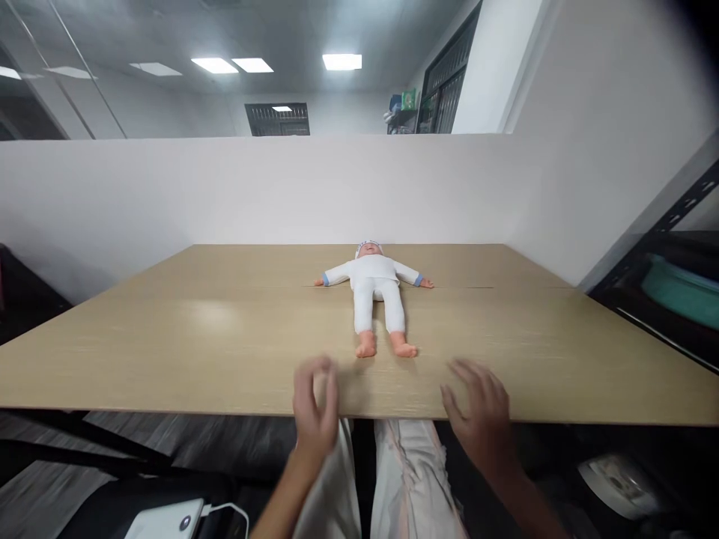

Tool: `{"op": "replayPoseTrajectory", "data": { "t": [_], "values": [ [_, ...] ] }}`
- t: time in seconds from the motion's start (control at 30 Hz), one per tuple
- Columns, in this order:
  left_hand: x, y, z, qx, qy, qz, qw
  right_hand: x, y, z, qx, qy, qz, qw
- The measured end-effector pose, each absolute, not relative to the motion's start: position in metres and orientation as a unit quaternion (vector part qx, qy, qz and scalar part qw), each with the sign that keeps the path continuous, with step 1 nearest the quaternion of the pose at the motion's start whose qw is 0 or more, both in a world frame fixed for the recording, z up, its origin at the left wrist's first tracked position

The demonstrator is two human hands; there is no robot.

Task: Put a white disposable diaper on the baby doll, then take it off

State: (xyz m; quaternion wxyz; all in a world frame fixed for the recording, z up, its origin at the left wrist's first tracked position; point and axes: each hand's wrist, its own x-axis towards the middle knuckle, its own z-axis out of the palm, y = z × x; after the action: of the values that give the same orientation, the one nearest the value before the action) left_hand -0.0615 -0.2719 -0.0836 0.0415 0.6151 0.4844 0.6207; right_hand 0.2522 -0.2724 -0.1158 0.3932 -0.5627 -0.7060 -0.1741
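Note:
A baby doll lies on its back on the wooden table. It wears a white top and white trousers with blue cuffs and a patterned cap. Its arms are stretched out sideways, its legs a little apart, and its bare feet point toward me. My left hand is above the table's front edge, left of the doll's feet, its fingers loosely curled and nothing visible in it. To the right of the feet, my right hand is open, fingers apart and slightly blurred. Neither hand touches the doll.
A white wall runs behind the table, and another rises at the right. A dark metal shelf holds a green item beside the table. At lower left, a white device with a cable rests on a black seat.

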Motion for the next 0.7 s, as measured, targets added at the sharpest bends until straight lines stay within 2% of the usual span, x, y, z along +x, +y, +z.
{"op": "replayPoseTrajectory", "data": {
  "t": [0.07,0.13,0.23,0.33,0.43,0.5,0.6,0.7],
  "values": [
    [-0.041,-0.329,-0.123,0.691,0.336,0.639,0.036,0.255,-0.324,-0.147,-0.513,-0.702,-0.165,0.465],
    [-0.022,-0.369,-0.162,0.748,0.346,0.54,0.169,0.259,-0.363,-0.185,-0.529,-0.694,-0.07,0.483],
    [-0.001,-0.391,-0.204,0.633,0.516,0.433,0.382,0.26,-0.396,-0.236,-0.673,-0.594,0.155,0.413],
    [0.013,-0.384,-0.222,0.527,0.547,0.345,0.551,0.249,-0.404,-0.256,-0.71,-0.497,0.353,0.352],
    [0.027,-0.371,-0.218,0.417,0.474,0.324,0.705,0.229,-0.398,-0.24,-0.674,-0.481,0.437,0.351],
    [0.035,-0.369,-0.2,0.334,0.445,0.327,0.764,0.217,-0.395,-0.214,-0.647,-0.487,0.462,0.362],
    [0.035,-0.383,-0.152,0.287,0.439,0.347,0.778,0.204,-0.404,-0.162,-0.604,-0.493,0.482,0.399],
    [0.024,-0.413,-0.089,0.331,0.4,0.393,0.759,0.198,-0.433,-0.102,-0.618,-0.444,0.468,0.451]
  ]
}}
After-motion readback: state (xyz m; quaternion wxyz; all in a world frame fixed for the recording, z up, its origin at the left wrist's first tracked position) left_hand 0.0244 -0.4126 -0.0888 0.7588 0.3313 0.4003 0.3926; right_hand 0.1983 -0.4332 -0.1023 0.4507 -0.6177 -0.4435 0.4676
